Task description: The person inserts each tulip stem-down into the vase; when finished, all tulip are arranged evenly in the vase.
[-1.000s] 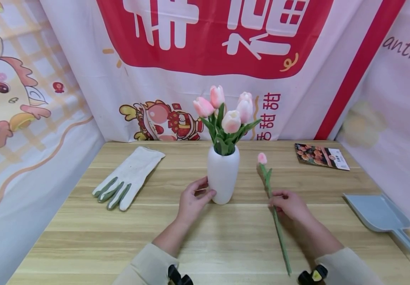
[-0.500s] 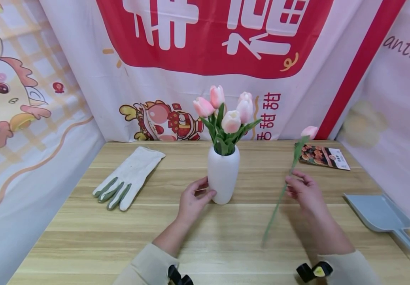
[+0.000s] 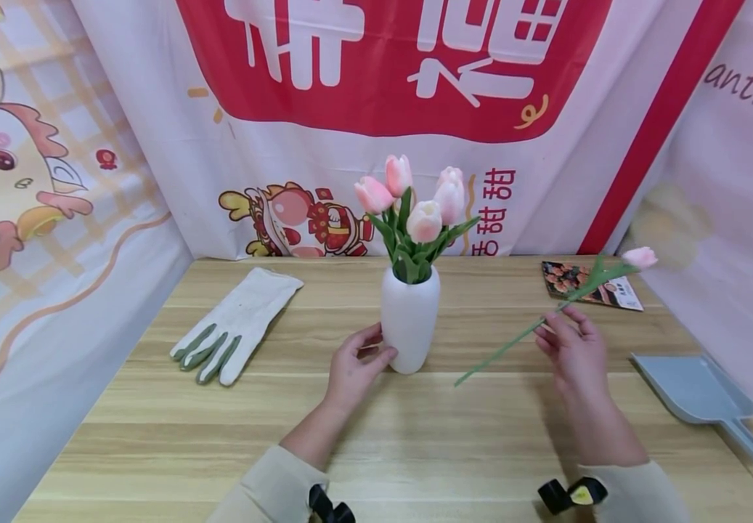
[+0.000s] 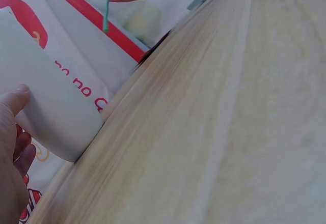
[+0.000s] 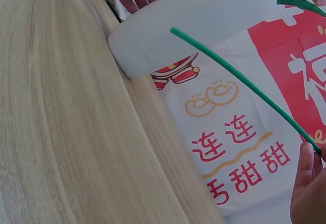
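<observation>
A white vase point(image 3: 410, 327) stands upright on the wooden table, with several pink tulips point(image 3: 425, 221) and their green leaves rising from its mouth. My left hand point(image 3: 358, 370) holds the vase low on its left side, thumb in front and fingers curled behind; the left wrist view shows the thumb against the white wall point(image 4: 46, 91). To the right, my right hand point(image 3: 572, 349) pinches the stem of a single pink tulip point(image 3: 640, 257) between thumb and fingers. Its green stem point(image 5: 239, 76) slants in the air, lower end towards the vase, bloom up at the right.
A white and grey-green glove point(image 3: 239, 327) lies left of the vase. At the back right is a flower-printed packet point(image 3: 559, 280), partly behind the held tulip. A blue-grey dustpan point(image 3: 699, 392) lies near the right edge. Printed cloths hang around the table.
My right hand has lifted the tulip off the table and moved right and away from me. The stem has swung over, its bloom now pointing right. The left hand and vase have stayed put.
</observation>
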